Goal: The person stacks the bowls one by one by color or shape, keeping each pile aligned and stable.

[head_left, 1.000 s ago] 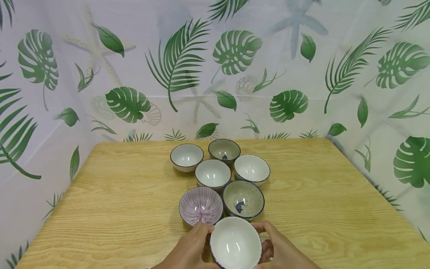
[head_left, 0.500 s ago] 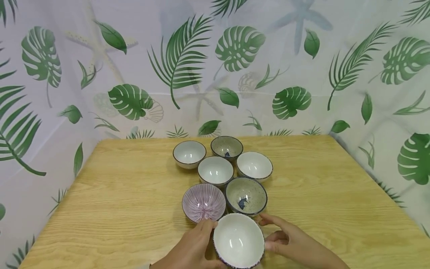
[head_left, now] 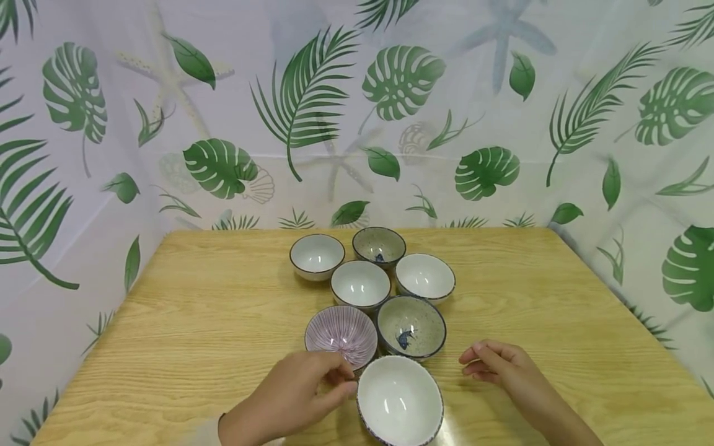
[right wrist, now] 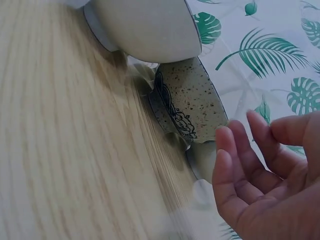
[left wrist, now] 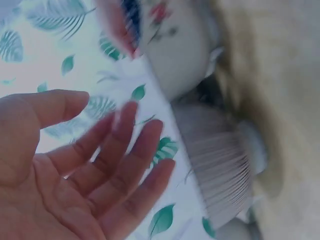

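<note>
Standing closest to the person, mouth up at the near edge of the picture: one near white bowl (head_left: 399, 396), dark-rimmed, with a red flower on its outer wall in the left wrist view; this is the piece between the hands. At its ten o'clock, a left hand (head_left: 290, 387), fingers loosely bent, holding nothing, thumb just beside the rim; I cannot be sure whether it brushes it. At its two o'clock, a right hand (head_left: 507, 375), fingers relaxed, empty and clear of the bowl. The hands are apart, one either side, presumably because a round piece is best steadied from two sides. Next, at eleven o'clock, one purple-striped bowl (head_left: 341, 337); at twelve, one speckled bowl (head_left: 411, 325) with a blue fish, set close against the near one, touching or nearly so. Behind, towards eleven, a middle white bowl (head_left: 361, 282); towards one, a right-hand white bowl (head_left: 425, 275). Furthest, at eleven, a rear white bowl (head_left: 317, 255); at twelve, a rear speckled bowl (head_left: 379, 244). All sit upright, likely for stability, clustered tightly, perhaps to keep them together on the wooden table (head_left: 223, 297). Beyond: one leaf-printed backdrop (head_left: 334, 12).
</note>
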`<state>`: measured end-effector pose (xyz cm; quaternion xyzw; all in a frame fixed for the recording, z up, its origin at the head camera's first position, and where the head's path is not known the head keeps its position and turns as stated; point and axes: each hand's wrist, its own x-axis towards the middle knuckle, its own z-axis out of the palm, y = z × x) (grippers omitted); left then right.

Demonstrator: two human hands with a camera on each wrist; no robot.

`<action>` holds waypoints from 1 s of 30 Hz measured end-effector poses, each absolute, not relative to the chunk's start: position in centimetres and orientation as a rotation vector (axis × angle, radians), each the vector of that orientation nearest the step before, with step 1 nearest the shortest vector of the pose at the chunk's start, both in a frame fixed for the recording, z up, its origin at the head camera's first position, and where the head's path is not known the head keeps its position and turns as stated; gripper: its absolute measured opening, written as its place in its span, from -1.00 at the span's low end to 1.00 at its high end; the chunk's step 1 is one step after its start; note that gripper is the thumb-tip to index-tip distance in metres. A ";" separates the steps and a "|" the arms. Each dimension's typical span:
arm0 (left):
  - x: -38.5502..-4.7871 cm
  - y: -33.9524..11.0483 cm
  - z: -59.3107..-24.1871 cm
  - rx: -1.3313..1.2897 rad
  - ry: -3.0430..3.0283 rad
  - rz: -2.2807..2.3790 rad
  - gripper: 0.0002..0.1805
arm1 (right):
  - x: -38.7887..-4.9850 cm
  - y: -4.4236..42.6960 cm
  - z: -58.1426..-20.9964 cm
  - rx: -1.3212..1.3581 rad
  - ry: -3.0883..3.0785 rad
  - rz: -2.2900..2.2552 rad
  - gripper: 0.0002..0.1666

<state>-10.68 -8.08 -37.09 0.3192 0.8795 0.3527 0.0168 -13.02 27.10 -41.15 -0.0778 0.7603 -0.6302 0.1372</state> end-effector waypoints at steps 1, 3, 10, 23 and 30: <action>-11.0 -8.2 -36.7 1.022 2.741 1.143 -0.90 | -13.0 27.2 -41.2 -0.197 2.204 -1.854 -0.59; -11.6 -8.3 -35.9 1.053 2.703 1.276 -0.89 | -13.1 27.2 -41.3 -0.157 2.206 -1.906 -0.60; -14.4 -7.0 -33.5 0.952 2.436 1.748 -0.78 | -13.9 26.2 -40.8 -0.007 2.228 -2.018 -0.56; -19.7 -3.3 -32.1 0.527 2.184 1.951 -0.52 | -16.3 24.4 -40.2 0.205 2.064 -2.141 -0.32; -21.9 -1.6 -33.6 0.362 1.958 2.010 -0.43 | -16.9 23.7 -40.7 0.263 1.969 -2.175 -0.28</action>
